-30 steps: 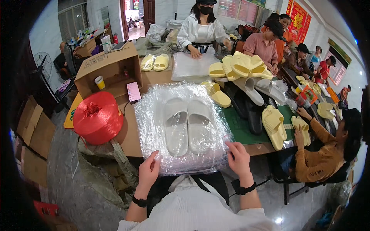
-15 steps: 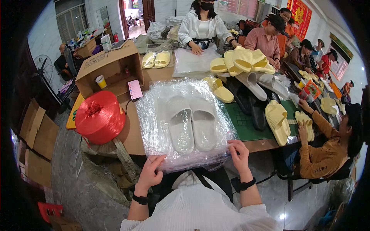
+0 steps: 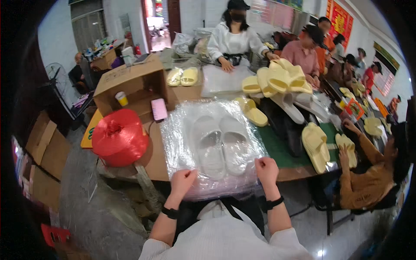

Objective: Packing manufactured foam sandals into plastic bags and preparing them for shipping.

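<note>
A pair of pale grey slide slippers lies side by side, toes pointing away from me, under crinkled clear film on a stack of clear plastic bags. My left hand is closed, thumb and fingers pinching the film at the near left of the pair. On the other side, my right hand is closed the same way at the near right edge of the plastic. Glare on the film blurs the lower part of the slippers.
A red twine roll and a cardboard box stand left, with a phone beside them. Yellow slippers are piled at the right. One co-worker stands across the table; another sits right.
Both hands have closed from loosely spread fingers into pinches and moved slightly up the plastic. Film now lies hazily over the near part of the slippers. The whole view has shifted a little.
</note>
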A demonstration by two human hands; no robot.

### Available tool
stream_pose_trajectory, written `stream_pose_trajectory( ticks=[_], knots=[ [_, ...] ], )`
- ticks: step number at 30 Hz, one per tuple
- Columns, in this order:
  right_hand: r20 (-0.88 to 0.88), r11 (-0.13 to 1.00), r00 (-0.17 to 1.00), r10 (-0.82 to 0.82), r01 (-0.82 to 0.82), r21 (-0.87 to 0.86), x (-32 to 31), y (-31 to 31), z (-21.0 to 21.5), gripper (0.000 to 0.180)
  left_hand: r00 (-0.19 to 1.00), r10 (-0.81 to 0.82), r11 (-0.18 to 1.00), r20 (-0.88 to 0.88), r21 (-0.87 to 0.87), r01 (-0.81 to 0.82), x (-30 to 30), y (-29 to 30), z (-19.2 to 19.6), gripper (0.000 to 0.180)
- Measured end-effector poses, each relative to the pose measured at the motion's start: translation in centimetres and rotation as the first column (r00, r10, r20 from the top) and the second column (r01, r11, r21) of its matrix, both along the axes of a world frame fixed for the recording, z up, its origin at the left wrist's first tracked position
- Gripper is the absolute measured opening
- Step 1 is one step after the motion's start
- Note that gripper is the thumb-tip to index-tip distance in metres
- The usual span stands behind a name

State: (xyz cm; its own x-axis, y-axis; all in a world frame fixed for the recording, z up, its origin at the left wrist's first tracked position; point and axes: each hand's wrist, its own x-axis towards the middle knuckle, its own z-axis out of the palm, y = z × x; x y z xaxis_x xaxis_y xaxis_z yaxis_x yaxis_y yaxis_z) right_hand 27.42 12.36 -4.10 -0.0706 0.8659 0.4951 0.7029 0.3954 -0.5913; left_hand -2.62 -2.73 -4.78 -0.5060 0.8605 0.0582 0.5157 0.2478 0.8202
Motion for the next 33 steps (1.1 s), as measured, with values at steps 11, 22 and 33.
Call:
stream_pose_trajectory(
  ticks=[11, 22, 33],
  knots=[
    [0.173, 0.847, 0.891, 0.419, -0.453, 0.278, -6.0, -4.8, 3.8, 0.033, 0.99, 0.018, 1.0, -0.137, 0.028, -0.014, 1.7, 0.4, -0.9, 0.042],
    [0.119, 0.883, 0.896, 0.427, -0.442, 0.157, -7.6, -2.6, 0.4, 0.037, 0.993, -0.104, 0.987, 0.062, 0.126, 0.095, 3.3, -2.7, 7.4, 0.041],
    [0.147, 0.893, 0.896, 0.419, -0.436, 0.11, -7.7, -1.9, 0.0, 0.043, -0.622, -0.058, 0.585, 0.781, 0.531, 0.613, 10.9, -10.4, 20.4, 0.07]
  ],
)
